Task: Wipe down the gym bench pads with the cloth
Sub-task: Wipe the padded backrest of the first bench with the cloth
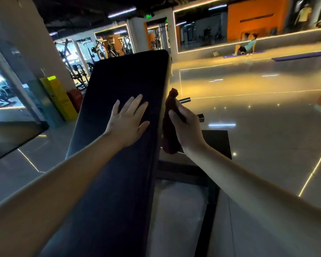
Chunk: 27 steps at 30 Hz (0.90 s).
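A long black bench pad (126,75) runs from the bottom of the view up to the middle, tilted away from me. My left hand (127,121) lies flat on its surface, fingers spread, holding nothing. My right hand (185,130) is just off the pad's right edge and grips a bunched dark red cloth (170,130). The cloth hangs against the pad's right side, with its top end sticking up above my fingers.
The bench's dark metal frame (215,143) and a short steel peg (185,100) lie right of the pad. A yellow box (59,97) and a red one (75,98) stand at the left by a pillar. Glossy floor spreads right; a person sits on a mat (244,46) far off.
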Tool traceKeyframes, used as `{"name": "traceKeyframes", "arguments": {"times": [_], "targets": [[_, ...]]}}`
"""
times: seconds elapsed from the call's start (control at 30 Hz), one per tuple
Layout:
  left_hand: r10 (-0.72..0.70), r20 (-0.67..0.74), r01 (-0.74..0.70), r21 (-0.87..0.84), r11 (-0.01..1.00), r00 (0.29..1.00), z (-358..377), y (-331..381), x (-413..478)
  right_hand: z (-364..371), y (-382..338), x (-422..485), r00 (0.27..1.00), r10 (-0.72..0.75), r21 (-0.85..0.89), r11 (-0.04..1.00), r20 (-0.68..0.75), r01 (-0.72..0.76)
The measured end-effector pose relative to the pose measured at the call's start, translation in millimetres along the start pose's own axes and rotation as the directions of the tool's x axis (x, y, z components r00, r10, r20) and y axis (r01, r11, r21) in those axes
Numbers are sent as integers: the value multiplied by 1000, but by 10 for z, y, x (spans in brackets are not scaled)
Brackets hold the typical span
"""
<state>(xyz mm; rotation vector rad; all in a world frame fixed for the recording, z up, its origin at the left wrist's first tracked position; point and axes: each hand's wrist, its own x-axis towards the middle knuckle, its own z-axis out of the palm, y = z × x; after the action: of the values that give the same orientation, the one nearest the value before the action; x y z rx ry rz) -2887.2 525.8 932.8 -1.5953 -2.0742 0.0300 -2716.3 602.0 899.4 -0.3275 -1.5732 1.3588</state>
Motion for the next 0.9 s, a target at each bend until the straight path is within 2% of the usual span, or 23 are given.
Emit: {"name": "traceKeyframes", "arguments": {"times": [0.07, 0.27, 0.5, 0.67, 0.73, 0.8, 0.83, 0.9], "targets": [[-6, -12, 6, 42, 999, 1000, -96, -2, 182, -47, -61, 250, 994, -109, -74, 991, 3, 108], [-31, -2, 31, 68, 997, 1000, -300, 48, 655, -91, -161, 832, 971, -236, -140, 964, -48, 227], [-95, 73, 99, -52, 994, 993, -87, -8, 1135, -211, -201, 1444, 961, -262, -150, 957, -85, 248], [-157, -165, 80, -399, 914, 974, 340, -22, 1173, -201, 66, 1827, 936, -352, -211, 916, -14, 342], [-165, -194, 64, -443, 894, 967, 417, -65, 1185, -92, 278, 1926, 922, -378, -255, 887, 79, 386], [-166, -217, 50, -456, 888, 962, 440, -89, 1190, 49, 470, 1993, 880, -457, -355, 807, 129, 471], [-166, -230, 43, -460, 887, 959, 448, -91, 1195, 99, 546, 2045, 859, -496, -391, 771, 125, 502], [-167, -248, 35, -464, 885, 954, 472, -92, 1199, 135, 605, 2165, 847, -528, -397, 766, 58, 505]]}}
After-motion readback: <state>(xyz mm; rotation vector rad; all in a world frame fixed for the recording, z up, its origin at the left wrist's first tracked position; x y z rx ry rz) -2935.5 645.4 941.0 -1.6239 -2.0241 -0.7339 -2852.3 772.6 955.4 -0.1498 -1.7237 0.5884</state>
